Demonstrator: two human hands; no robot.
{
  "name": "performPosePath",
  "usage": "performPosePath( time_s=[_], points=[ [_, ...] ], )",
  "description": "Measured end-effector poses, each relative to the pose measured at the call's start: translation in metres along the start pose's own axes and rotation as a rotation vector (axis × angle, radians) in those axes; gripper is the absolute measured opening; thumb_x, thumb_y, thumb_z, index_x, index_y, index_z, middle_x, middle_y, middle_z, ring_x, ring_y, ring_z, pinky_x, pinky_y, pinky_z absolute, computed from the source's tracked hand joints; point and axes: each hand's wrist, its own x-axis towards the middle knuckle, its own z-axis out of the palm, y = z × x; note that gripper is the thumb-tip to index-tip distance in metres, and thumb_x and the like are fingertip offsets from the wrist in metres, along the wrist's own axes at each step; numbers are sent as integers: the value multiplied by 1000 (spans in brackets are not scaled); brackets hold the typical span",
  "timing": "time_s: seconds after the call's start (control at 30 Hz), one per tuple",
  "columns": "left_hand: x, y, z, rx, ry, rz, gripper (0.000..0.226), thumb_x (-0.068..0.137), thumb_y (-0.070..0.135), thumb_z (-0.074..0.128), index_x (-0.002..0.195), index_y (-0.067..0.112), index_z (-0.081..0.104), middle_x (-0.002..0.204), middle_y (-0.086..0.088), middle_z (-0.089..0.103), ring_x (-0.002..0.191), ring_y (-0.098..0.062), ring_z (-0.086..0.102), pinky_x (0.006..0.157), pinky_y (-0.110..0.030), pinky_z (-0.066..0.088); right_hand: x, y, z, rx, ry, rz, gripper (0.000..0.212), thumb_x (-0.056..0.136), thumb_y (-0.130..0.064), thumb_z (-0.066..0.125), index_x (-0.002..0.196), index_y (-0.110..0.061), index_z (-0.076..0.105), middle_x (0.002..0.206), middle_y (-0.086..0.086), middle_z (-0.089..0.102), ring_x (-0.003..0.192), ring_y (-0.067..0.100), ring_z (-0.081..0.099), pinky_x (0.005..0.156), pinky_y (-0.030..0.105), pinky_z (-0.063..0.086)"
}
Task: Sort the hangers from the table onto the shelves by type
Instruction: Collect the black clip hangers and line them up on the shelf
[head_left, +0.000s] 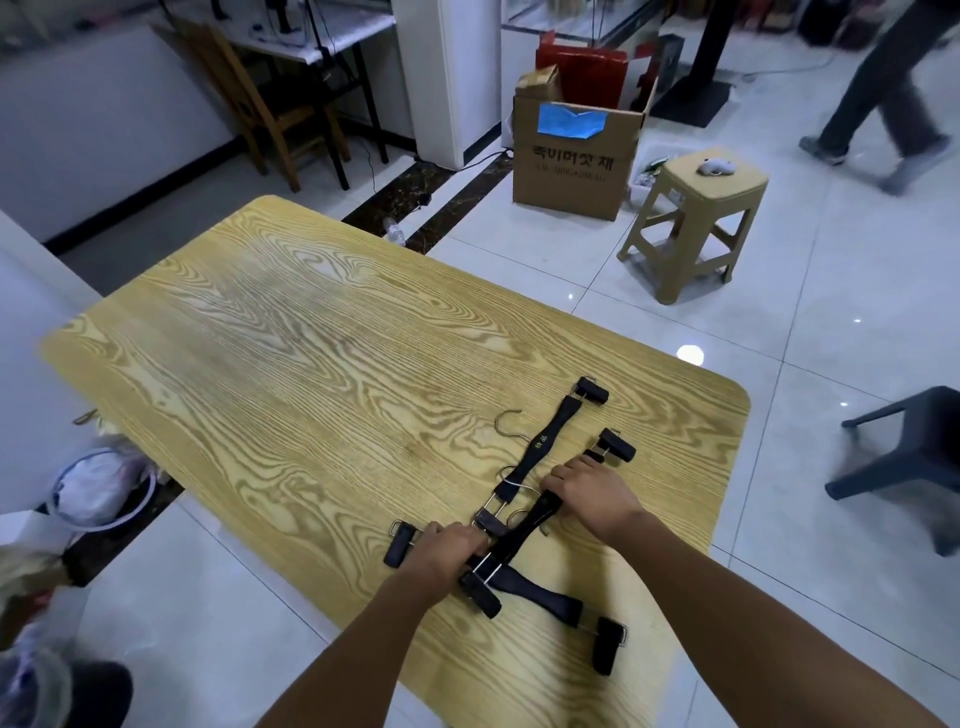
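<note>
Gathering black clip hangers (543, 444) near the table's (285, 338) right edge, left hand (449, 548) and right hand (592, 491) each curl round a bar; likely stiff, light, snag-prone, best held mid-bar.

Three black clip hangers, metal hooks, flat on near right part of wood-grain table (270, 332) — ends overlapping.
Far hanger (543, 441): bar diagonal, clip at each end, hook open toward left.
Middle hanger (524, 527): roughly parallel, just nearer; right hand (592, 493) over its far half.
Near hanger (540, 592): crosses middle hanger's near end — left hand (452, 551) grips its left part.
</note>
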Motion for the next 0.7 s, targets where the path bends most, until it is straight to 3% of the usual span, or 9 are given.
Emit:
performPosePath(
  time_s=[0.2, 0.37, 0.53, 0.7],
  points=[
    [-5, 10, -11, -17, -78, -39, 32, 91, 7, 45, 122, 17, 46, 126, -8, 53, 116, -27, 45, 79, -28, 24, -14, 3, -12, 89, -92, -21, 40, 93, -36, 54, 128, -19, 52, 125, 1, 59, 118, 23, 50, 101, 32, 33],
    [-11, 11, -9, -40, -36, -23, 37, 93, 3, 44, 128, 17, 46, 132, -7, 51, 120, -27, 43, 95, -31, 33, -23, 1, -13, 163, -80, 22, 37, 92, -29, 57, 128, -20, 53, 123, -1, 59, 116, 21, 49, 90, 31, 39],
    [-10, 18, -7, -56, -46, -29, 39, 93, 4, 46, 130, 17, 46, 134, -9, 50, 123, -29, 41, 100, -31, 34, -20, -11, -10, 210, -64, 61, 22, 89, -20, 62, 111, -18, 61, 109, 0, 65, 109, 22, 53, 83, 31, 41],
    [-7, 20, -3, -98, -87, -18, 45, 90, 8, 45, 134, 20, 44, 132, -12, 46, 124, -30, 39, 102, -30, 37, -10, -20, -11, 144, -57, 45, 22, 88, -21, 63, 110, -21, 61, 108, -1, 67, 106, 23, 57, 86, 28, 37]
  ],
)
